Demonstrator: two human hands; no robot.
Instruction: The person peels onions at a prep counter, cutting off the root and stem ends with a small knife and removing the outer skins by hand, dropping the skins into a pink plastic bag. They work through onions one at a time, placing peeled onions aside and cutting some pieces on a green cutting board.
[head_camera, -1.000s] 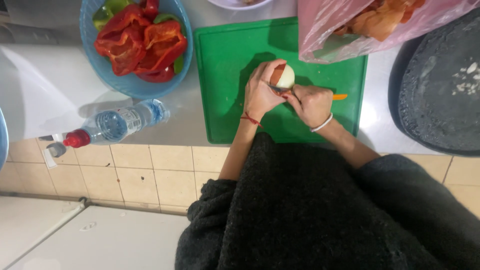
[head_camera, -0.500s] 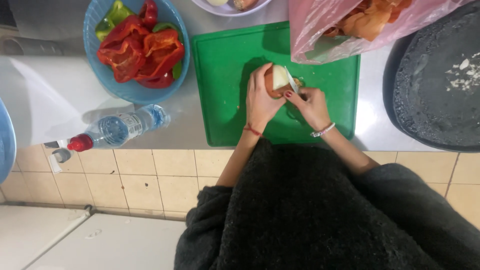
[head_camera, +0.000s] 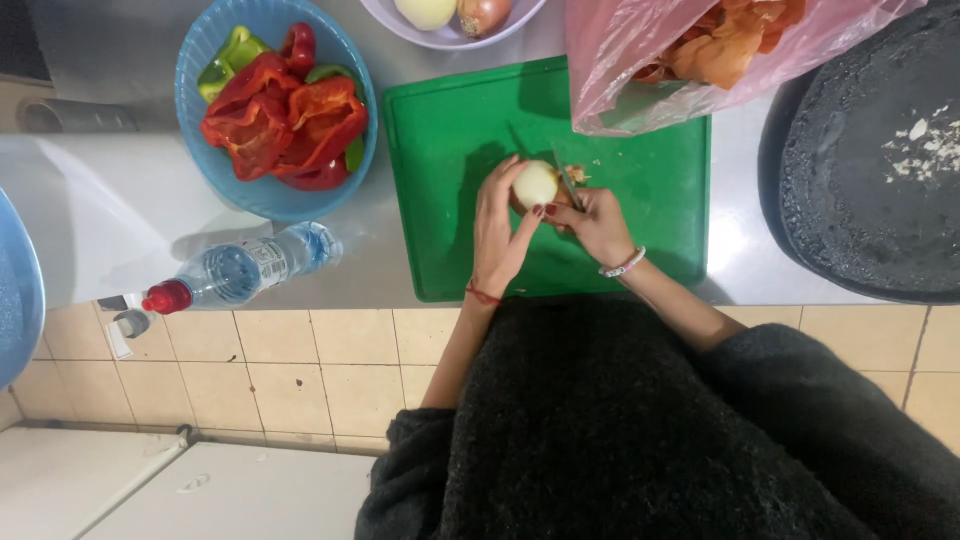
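A plastic bottle (head_camera: 245, 268) lies on the surface left of the green cutting board (head_camera: 440, 150). Above the board, the left hand (head_camera: 497, 232) grips a pale, round onion (head_camera: 535, 184) — now nearly bare, its brown skin gone since a moment ago — while the right hand (head_camera: 598, 224) is closed on a knife (head_camera: 567, 185) against it.

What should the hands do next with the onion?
Probably pull off the last brown skin: the onion in the left hand looks mostly bare and pale, while the right hand holds a knife against its side over the green cutting board.
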